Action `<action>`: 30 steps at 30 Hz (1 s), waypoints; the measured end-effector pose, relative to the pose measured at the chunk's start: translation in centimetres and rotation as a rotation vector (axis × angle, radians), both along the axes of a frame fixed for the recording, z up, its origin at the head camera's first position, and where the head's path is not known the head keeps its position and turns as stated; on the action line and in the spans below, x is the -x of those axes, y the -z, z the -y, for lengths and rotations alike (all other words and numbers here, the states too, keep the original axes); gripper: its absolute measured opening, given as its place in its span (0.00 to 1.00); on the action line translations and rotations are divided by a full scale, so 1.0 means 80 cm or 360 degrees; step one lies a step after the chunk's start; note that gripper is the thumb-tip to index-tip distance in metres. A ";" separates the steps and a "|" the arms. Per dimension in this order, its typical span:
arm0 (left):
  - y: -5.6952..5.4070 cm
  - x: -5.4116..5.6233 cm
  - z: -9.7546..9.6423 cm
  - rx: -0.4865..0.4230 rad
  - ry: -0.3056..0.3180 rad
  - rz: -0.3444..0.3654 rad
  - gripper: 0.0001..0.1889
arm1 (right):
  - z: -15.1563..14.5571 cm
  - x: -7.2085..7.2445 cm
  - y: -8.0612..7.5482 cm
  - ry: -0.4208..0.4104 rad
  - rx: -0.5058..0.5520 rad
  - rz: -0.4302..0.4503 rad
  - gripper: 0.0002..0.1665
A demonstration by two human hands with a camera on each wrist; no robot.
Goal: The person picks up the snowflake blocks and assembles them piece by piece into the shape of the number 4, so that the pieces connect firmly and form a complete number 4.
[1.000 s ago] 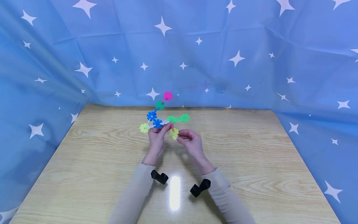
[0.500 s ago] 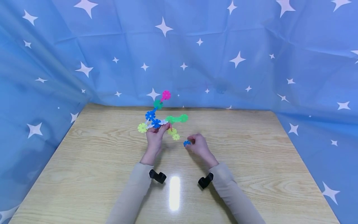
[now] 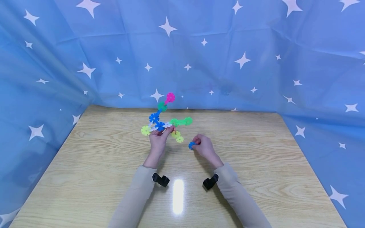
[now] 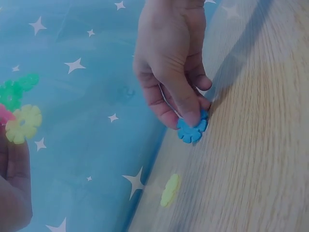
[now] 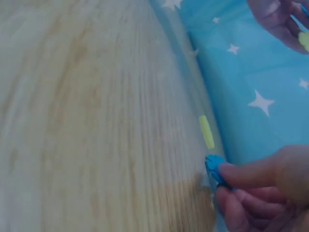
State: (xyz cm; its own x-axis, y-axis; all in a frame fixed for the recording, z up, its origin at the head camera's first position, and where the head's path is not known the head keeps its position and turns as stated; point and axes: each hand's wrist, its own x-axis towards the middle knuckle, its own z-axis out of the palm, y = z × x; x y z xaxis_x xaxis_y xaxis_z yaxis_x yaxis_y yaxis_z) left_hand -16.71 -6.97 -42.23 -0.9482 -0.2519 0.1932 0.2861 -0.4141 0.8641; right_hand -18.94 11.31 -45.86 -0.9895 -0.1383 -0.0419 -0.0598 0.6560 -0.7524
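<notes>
In the head view my left hand [image 3: 157, 141] pinches a branching chain of interlocking snowflake discs [image 3: 160, 126] in blue, white, green, pink and yellow. A pink disc [image 3: 170, 97] tops its upper branch, and a green disc [image 3: 188, 121] ends the right one. My right hand [image 3: 206, 147], apart from the chain, pinches a loose blue disc [image 3: 191, 145] between thumb and fingers, close over the table. The left wrist view shows this blue disc [image 4: 192, 131] below the right thumb. Between the hands a loose yellow disc [image 4: 170, 190] lies on the table.
The wood-grain table [image 3: 85, 177] spreads around both hands. Behind it and along its sides hangs a blue cloth [image 3: 211, 57] with white stars. A black wrist camera sits on each sleeve [image 3: 132, 196].
My right hand has moved right, away from the yellow discs by the chain, and now holds a blue disc. My left hand keeps its hold on the chain, almost still.
</notes>
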 end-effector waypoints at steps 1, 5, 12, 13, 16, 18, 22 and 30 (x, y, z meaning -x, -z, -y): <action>0.000 0.000 0.000 0.0006 -0.0004 0.0011 0.13 | -0.001 0.000 0.000 0.0024 0.0070 -0.0013 0.08; -0.001 -0.001 -0.001 0.0032 -0.0026 0.0086 0.09 | -0.009 -0.002 -0.017 0.0109 0.0242 -0.0133 0.07; -0.001 -0.003 -0.002 0.0115 -0.0049 0.0193 0.03 | -0.019 -0.002 -0.080 0.0203 0.0500 -0.0380 0.09; -0.001 -0.003 -0.002 0.0121 -0.0050 0.0202 0.03 | -0.020 -0.003 -0.088 0.0207 0.0525 -0.0417 0.09; -0.001 -0.003 -0.003 0.0115 -0.0048 0.0216 0.03 | -0.022 -0.004 -0.110 0.0193 0.0556 -0.0529 0.09; 0.000 -0.003 -0.004 0.0121 -0.0051 0.0220 0.02 | -0.020 -0.006 -0.122 0.0171 0.0567 -0.0596 0.09; 0.001 -0.003 -0.005 0.0182 -0.0071 0.0241 0.04 | -0.008 -0.012 -0.140 0.0070 0.0579 -0.0720 0.09; 0.000 -0.004 -0.009 0.0367 -0.0089 0.0230 0.10 | 0.028 -0.018 -0.153 -0.0179 0.0444 -0.0984 0.08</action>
State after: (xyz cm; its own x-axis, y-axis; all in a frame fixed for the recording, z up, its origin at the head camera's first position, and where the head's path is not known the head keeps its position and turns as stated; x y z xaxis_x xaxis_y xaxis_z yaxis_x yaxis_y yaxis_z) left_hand -16.39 -6.28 -42.19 -0.9560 -0.2697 0.1152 0.1699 -0.1888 0.9672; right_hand -17.50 9.11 -33.61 -0.7993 -0.1652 0.5778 -0.5888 0.4074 -0.6981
